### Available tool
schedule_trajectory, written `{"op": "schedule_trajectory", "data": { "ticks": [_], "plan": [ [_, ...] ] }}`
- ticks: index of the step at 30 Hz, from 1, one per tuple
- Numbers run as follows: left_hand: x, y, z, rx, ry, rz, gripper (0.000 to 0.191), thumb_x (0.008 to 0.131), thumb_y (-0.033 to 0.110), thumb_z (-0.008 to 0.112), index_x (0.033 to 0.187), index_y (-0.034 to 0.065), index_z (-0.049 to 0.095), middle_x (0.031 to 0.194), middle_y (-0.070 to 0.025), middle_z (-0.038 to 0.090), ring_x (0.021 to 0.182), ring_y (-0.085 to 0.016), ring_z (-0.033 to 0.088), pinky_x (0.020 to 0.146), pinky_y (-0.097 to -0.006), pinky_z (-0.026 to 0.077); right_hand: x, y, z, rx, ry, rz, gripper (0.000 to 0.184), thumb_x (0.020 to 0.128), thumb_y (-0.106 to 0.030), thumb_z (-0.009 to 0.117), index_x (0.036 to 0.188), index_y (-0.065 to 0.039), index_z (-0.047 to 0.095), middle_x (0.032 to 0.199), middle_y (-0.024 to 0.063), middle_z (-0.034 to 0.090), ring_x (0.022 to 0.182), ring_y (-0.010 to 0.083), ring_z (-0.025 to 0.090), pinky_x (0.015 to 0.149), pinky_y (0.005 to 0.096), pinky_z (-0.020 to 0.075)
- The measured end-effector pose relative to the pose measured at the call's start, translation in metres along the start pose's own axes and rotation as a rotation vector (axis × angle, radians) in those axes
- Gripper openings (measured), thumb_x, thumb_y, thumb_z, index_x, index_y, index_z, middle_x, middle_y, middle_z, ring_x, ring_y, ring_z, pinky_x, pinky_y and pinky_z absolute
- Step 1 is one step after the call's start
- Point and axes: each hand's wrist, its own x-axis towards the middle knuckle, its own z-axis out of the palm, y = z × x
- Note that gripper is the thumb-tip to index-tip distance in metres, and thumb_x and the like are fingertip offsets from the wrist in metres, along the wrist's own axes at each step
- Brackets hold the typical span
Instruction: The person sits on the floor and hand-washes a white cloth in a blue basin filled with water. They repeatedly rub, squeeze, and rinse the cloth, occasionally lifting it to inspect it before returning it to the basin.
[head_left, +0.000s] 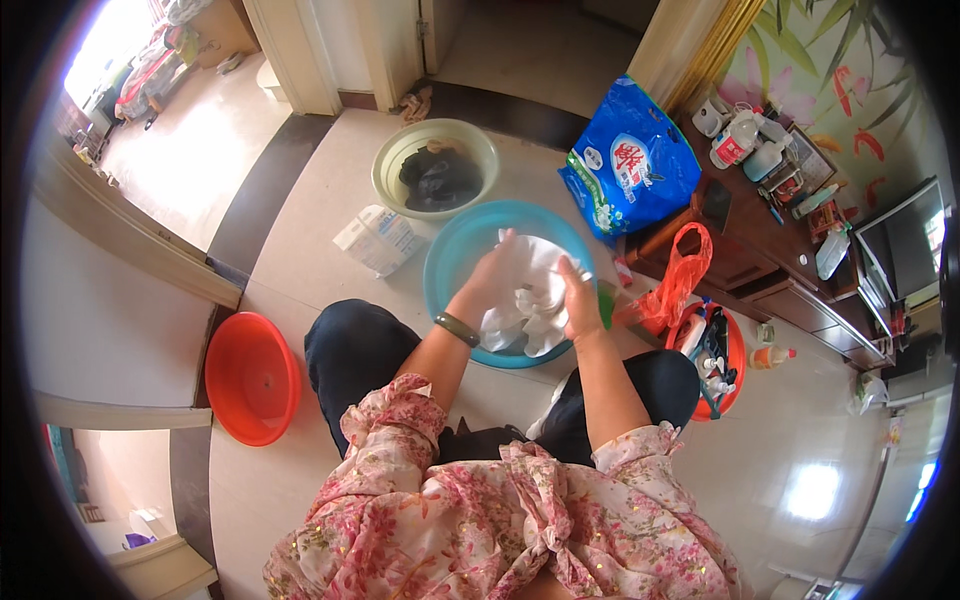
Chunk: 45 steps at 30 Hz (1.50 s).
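Observation:
Over a blue plastic basin (455, 225) on the floor, both my hands hold a white cloth (536, 262). My left hand (495, 274), with a dark bangle on its wrist, grips the cloth's left part near its upper edge. On the cloth's right edge is my right hand (579, 300), its thumb on top. Part of the cloth hangs bunched down into the basin, and its lower folds hide most of the basin's bottom. Just behind stands a pale green basin (386, 161) with dark clothes (439, 180) in water.
A red basin (251, 379) stands at the left. A white carton (379, 240) lies beside the blue basin. At the right are a blue detergent bag (630, 161), a red plastic bag (679, 274), a red basin of bottles (739, 360) and a wooden cabinet (750, 247).

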Motion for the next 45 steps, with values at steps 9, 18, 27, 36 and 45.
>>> {"op": "schedule_trajectory", "data": {
  "ticks": [9,18,27,36,45],
  "plan": [
    [-0.013,0.012,-0.026,0.066,-0.194,0.074,0.042,0.089,0.038,0.066,0.116,0.0057,0.059,0.11,-0.007,0.065,0.099,-0.021,0.064,0.088,-0.0384,0.051,0.022,-0.03,-0.041,0.177,0.402,0.052,0.045,0.089,-0.033,0.065,0.121,-0.004,0.057,0.116,0.0068,0.06,0.105,0.0203,0.059,0.09,0.0356,0.0472],
    [-0.001,0.012,-0.039,-0.064,-0.056,0.117,0.029,0.091,0.028,0.065,0.11,0.0059,0.059,0.106,-0.0068,0.065,0.096,-0.02,0.064,0.086,-0.037,0.052,0.013,-0.05,-0.04,0.126,0.324,0.205,0.041,0.079,-0.019,0.076,0.114,-0.004,0.062,0.104,0.0059,0.065,0.092,0.0192,0.064,0.08,0.0349,0.0519],
    [-0.002,0.011,-0.039,-0.075,-0.114,0.064,0.031,0.093,0.031,0.061,0.111,0.0055,0.06,0.106,-0.0086,0.065,0.095,-0.022,0.064,0.086,-0.0388,0.053,0.002,-0.031,-0.029,-0.633,0.065,0.045,0.041,0.077,-0.008,0.077,0.115,-0.003,0.061,0.107,0.0042,0.063,0.095,0.0155,0.059,0.085,0.0289,0.0463],
    [0.002,0.008,-0.026,0.263,0.13,0.15,0.041,0.097,0.037,0.053,0.111,-0.0001,0.065,0.1,-0.0107,0.067,0.091,-0.02,0.063,0.08,-0.0345,0.051,0.015,0.003,-0.041,-0.584,0.237,-0.164,0.03,0.084,-0.016,0.071,0.108,0.0,0.067,0.1,0.006,0.07,0.086,0.0145,0.065,0.078,0.0286,0.0499],
    [-0.021,-0.008,0.04,0.67,0.039,0.75,0.042,0.099,0.024,0.045,0.132,-0.0022,0.044,0.138,-0.0216,0.045,0.128,-0.028,0.043,0.105,-0.0352,0.033,-0.003,0.016,0.002,-0.53,0.2,-0.181,0.04,0.091,-0.016,0.062,0.128,-0.003,0.056,0.113,0.0038,0.065,0.099,0.0158,0.061,0.085,0.0293,0.0479]
  ]
}}
